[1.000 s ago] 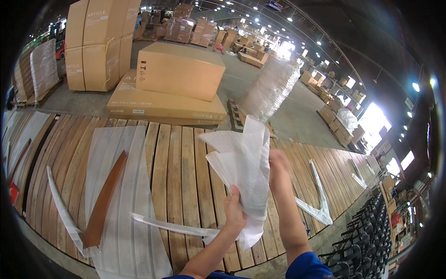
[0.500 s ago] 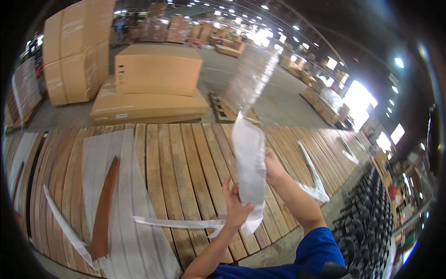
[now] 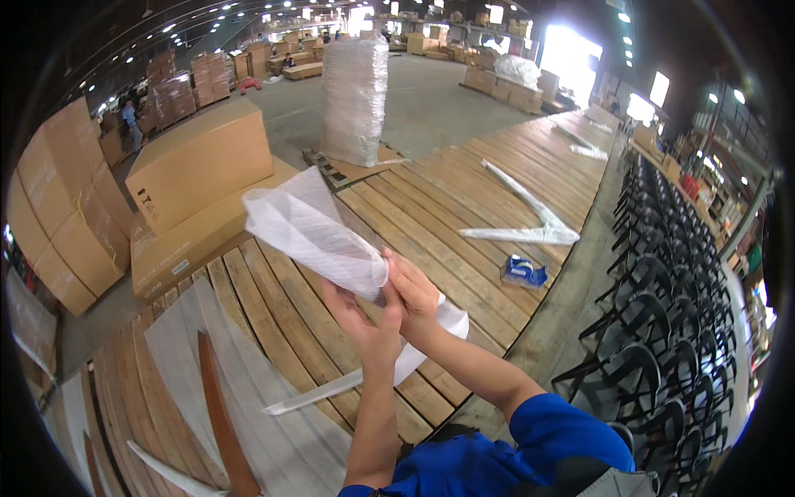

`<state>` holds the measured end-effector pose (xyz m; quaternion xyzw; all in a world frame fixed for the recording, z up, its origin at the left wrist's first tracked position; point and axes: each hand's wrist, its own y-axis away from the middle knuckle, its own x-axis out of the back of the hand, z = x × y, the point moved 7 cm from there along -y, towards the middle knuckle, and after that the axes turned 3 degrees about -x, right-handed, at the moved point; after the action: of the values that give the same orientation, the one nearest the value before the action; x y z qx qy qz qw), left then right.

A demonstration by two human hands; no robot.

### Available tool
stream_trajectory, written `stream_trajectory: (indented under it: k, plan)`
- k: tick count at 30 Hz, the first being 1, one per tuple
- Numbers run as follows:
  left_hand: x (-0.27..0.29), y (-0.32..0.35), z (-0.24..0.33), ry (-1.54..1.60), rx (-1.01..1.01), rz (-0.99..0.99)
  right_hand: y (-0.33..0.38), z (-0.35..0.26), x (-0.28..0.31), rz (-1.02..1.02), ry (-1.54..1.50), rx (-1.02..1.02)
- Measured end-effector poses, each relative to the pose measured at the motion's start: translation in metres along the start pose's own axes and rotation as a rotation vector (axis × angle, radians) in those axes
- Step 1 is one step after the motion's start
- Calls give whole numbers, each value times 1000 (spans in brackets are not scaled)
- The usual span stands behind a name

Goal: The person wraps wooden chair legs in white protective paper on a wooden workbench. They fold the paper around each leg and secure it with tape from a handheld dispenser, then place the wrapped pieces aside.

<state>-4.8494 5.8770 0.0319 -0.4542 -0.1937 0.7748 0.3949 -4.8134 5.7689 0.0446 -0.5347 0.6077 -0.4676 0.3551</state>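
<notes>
Both my hands are closed around a piece loosely wrapped in white foam sheet (image 3: 319, 236), raised above the slatted wooden table. My left hand (image 3: 364, 323) cups it from below and my right hand (image 3: 411, 290) presses the sheet's near end. The sheet's far end flares loose, and what lies inside is hidden. A slim wrapped white strip (image 3: 327, 393) joined to the lower end runs left, low over the slats. To the left, a reddish-brown wooden part (image 3: 217, 406) lies on a flat foam sheet (image 3: 273, 398), beside another white-wrapped strip (image 3: 170, 470).
A blue tape dispenser (image 3: 523, 272) and a wrapped V-shaped piece (image 3: 538, 222) lie on the wooden table (image 3: 431, 207) at right. Large cartons (image 3: 203, 170) and a plastic-wrapped stack (image 3: 354, 99) stand beyond it. Rows of black chairs (image 3: 642, 323) line the right side.
The held wrapped piece has swung from upright to tilted far-left. My right hand has come down beside my left at its near end. The view has turned right, bringing the tape dispenser into sight.
</notes>
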Motion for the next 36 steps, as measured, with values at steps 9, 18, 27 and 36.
stream_trajectory:
  k: [9, 18, 27, 36]
  plan:
    - [-21, 15, 1, -459, 180, 222, 7, 9, 45, -71, -110, 65]
    - [24, 31, 2, -432, -17, 487, 157, 268, 252, -592, 257, -286]
    - [-3, 70, 38, -526, -83, 527, 234, 649, 427, -1152, 967, -923]
    - [-22, 96, 51, -583, -84, 531, 258, 625, 418, -1308, 853, -1066]
